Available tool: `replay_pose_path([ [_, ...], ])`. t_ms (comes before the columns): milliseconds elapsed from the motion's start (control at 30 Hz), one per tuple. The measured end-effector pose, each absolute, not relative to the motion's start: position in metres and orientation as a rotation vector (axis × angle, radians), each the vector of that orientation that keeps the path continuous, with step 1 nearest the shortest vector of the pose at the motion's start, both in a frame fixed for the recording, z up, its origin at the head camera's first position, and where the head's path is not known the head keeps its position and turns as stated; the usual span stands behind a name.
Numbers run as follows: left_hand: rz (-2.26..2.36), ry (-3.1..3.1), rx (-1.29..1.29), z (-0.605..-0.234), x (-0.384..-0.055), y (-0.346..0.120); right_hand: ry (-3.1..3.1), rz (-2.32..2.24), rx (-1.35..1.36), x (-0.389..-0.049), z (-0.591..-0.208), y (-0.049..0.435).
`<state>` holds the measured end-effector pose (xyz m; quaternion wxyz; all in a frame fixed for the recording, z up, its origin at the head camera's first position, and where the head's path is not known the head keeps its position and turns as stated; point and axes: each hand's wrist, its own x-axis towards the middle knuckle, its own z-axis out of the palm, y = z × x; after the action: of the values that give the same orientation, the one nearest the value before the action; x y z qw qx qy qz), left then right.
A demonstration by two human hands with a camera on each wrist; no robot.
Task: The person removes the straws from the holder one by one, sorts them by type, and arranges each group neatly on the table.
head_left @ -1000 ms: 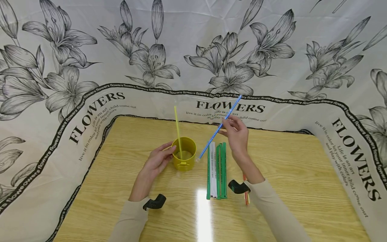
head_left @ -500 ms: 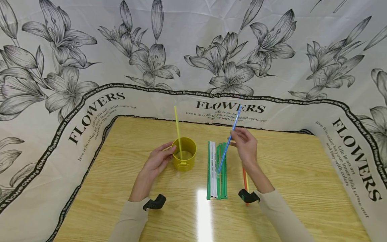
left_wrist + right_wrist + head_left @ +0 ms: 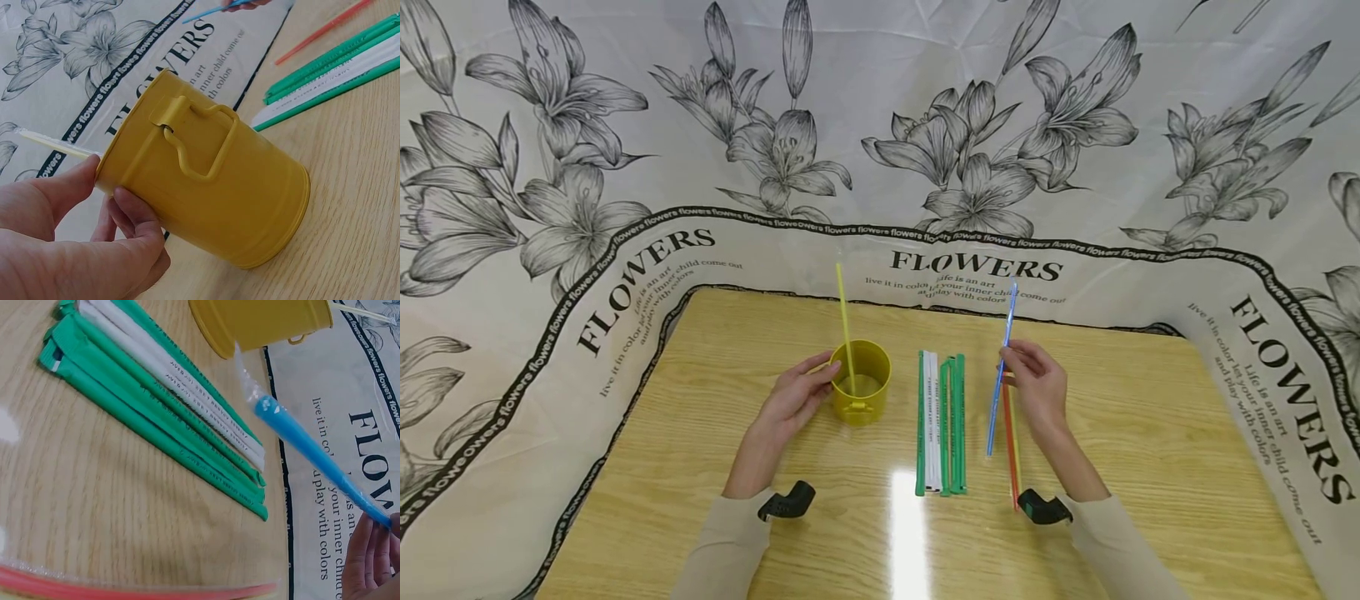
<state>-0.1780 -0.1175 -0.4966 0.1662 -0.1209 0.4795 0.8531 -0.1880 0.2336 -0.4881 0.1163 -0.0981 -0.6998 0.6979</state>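
My left hand (image 3: 793, 393) grips the rim of a yellow metal bucket (image 3: 219, 169), thumb at the lip and fingers against its outer side. Inside the bucket leans a yellow straw (image 3: 844, 321) in clear wrap, its top standing well above the rim. Between thumb and fingers my right hand (image 3: 1037, 387) pinches a blue straw (image 3: 312, 453) in clear film, held nearly upright over the table. Beneath and beside that hand lie a red straw (image 3: 1011, 446) and a yellow straw (image 3: 1017, 442), partly covered by it in the head view.
Several paper-wrapped straws, green (image 3: 960, 425) and white (image 3: 932, 417), lie side by side between the bucket and my right hand. They rest on a wood-grain table (image 3: 685, 467). A white flower-print cloth (image 3: 820, 175) rises behind the table's far edge.
My right hand has moved right and toward me with the blue straw, from beside the bucket, past the green straws, to the red one. The left hand still holds the bucket.
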Motion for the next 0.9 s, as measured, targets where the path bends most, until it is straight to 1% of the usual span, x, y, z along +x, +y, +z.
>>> replay_pose_path([
  [433, 2.442, 1.379, -0.365, -0.498, -0.179, -0.114, -2.247, 1.923, -0.422, -0.171, -0.51, 0.265],
  [900, 2.448, 1.373, -0.37, -0.498, -0.179, -0.115, -2.483, 1.623, -0.568, -0.16, -0.532, 0.285],
])
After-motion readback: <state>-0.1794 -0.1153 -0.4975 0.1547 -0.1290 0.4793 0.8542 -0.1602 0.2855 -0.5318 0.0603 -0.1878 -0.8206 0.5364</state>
